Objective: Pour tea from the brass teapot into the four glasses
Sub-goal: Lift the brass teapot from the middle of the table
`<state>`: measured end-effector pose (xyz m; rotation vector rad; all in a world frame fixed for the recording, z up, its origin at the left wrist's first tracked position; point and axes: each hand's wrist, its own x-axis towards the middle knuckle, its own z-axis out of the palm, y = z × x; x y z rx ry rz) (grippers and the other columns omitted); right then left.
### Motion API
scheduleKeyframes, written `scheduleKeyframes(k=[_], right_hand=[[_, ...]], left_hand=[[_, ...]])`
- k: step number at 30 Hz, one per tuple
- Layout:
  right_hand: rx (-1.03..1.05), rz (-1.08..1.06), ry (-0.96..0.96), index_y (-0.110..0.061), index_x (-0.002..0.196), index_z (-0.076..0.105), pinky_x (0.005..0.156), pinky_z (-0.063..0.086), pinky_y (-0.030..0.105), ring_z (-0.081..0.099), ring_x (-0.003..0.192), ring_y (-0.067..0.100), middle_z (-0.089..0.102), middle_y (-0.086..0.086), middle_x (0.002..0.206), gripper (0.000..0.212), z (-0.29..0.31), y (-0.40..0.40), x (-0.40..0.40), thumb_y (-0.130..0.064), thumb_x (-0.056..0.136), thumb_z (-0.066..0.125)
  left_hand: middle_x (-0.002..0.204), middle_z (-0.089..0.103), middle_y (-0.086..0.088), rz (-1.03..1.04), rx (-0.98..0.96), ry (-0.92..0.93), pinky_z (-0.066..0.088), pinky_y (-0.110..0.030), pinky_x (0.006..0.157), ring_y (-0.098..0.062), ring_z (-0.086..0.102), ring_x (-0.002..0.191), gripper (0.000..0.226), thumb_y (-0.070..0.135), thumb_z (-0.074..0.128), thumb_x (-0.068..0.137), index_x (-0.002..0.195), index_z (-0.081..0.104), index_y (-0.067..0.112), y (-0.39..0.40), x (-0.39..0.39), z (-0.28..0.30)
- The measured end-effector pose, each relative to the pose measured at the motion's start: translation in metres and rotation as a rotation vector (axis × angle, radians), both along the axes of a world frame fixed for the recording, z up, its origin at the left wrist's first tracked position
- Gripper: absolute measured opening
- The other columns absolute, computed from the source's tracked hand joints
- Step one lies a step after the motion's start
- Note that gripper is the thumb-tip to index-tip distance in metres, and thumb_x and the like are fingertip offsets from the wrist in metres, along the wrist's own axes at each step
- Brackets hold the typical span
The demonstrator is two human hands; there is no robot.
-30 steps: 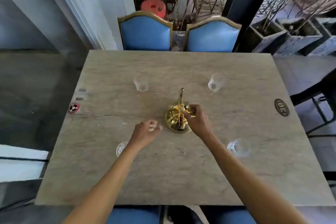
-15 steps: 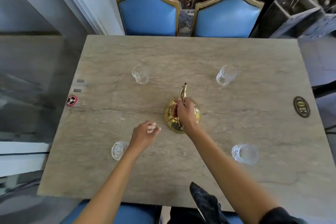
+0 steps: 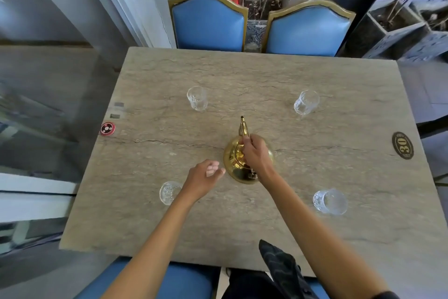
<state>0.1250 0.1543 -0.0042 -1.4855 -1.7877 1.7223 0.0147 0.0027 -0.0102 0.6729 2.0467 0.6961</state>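
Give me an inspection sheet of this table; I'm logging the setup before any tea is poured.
Surface: stone table, cracked across the middle.
Job's things: brass teapot standing at the centre; four glasses upright, far left, far right, near left, near right; all look empty.
Clutter: red call button; number plaque reading 30.
Hands: right hand closed on the teapot's handle; left hand loosely curled, holding nothing.
Cables: nothing seen.
Surroundings: two blue chairs opposite.
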Motion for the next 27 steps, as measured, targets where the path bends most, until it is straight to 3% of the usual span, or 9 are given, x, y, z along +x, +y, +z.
scheduleKeyframes(k=[5, 12, 19, 22, 24, 27], right_hand=[[0.145, 0.154, -0.122, -0.009, 0.089, 0.071, 0.058, 0.042, 0.037, 0.055, 0.060, 0.020, 0.062, 0.004, 0.067, 0.036, 0.028, -0.032, 0.020, -0.031, 0.104, 0.047], [0.176, 0.269, -0.166, -0.006, 0.081, 0.074, 0.057, 0.042, 0.034, 0.053, 0.057, 0.018, 0.061, 0.004, 0.062, 0.033, 0.070, -0.101, 0.044, -0.028, 0.100, 0.057], [0.049, 0.343, -0.191, -0.012, 0.092, 0.077, 0.055, 0.037, 0.030, 0.046, 0.048, 0.006, 0.054, -0.009, 0.052, 0.029, 0.078, -0.161, 0.044, -0.030, 0.101, 0.057], [0.032, 0.374, -0.186, -0.013, 0.092, 0.077, 0.057, 0.038, 0.033, 0.046, 0.051, 0.010, 0.055, -0.007, 0.053, 0.027, 0.072, -0.185, 0.039, -0.029, 0.101, 0.057], [0.026, 0.398, -0.181, -0.011, 0.092, 0.076, 0.057, 0.039, 0.035, 0.047, 0.052, 0.013, 0.055, -0.006, 0.055, 0.028, 0.070, -0.197, 0.032, -0.028, 0.101, 0.056], [0.051, 0.449, -0.192, -0.009, 0.092, 0.075, 0.058, 0.039, 0.035, 0.048, 0.053, 0.013, 0.055, -0.005, 0.056, 0.028, 0.070, -0.210, 0.019, -0.025, 0.101, 0.054]], left_hand=[[0.146, 0.063, -0.008, 0.063, 0.051, -0.131, 0.047, -0.022, 0.090, -0.014, 0.062, 0.124, 0.060, 0.049, 0.068, 0.099, 0.145, 0.057, 0.012, -0.033, 0.006, 0.000], [0.154, 0.055, -0.005, 0.092, 0.029, -0.246, 0.040, -0.027, 0.101, -0.022, 0.054, 0.138, 0.080, 0.061, 0.065, 0.095, 0.155, 0.046, 0.012, -0.083, 0.023, -0.008], [0.150, 0.056, -0.005, 0.258, 0.066, -0.512, 0.045, -0.030, 0.109, -0.015, 0.055, 0.127, 0.090, 0.062, 0.072, 0.089, 0.157, 0.043, 0.010, -0.143, 0.038, -0.028], [0.144, 0.061, -0.003, 0.319, 0.105, -0.558, 0.049, -0.040, 0.113, -0.019, 0.060, 0.129, 0.112, 0.079, 0.078, 0.069, 0.155, 0.046, 0.014, -0.164, 0.039, -0.033], [0.138, 0.065, -0.001, 0.341, 0.121, -0.565, 0.052, -0.039, 0.111, -0.018, 0.062, 0.126, 0.120, 0.084, 0.080, 0.058, 0.152, 0.050, 0.015, -0.176, 0.038, -0.034], [0.130, 0.067, 0.000, 0.366, 0.138, -0.594, 0.053, -0.034, 0.106, -0.019, 0.064, 0.123, 0.098, 0.070, 0.083, 0.069, 0.146, 0.054, 0.017, -0.189, 0.035, -0.034]])
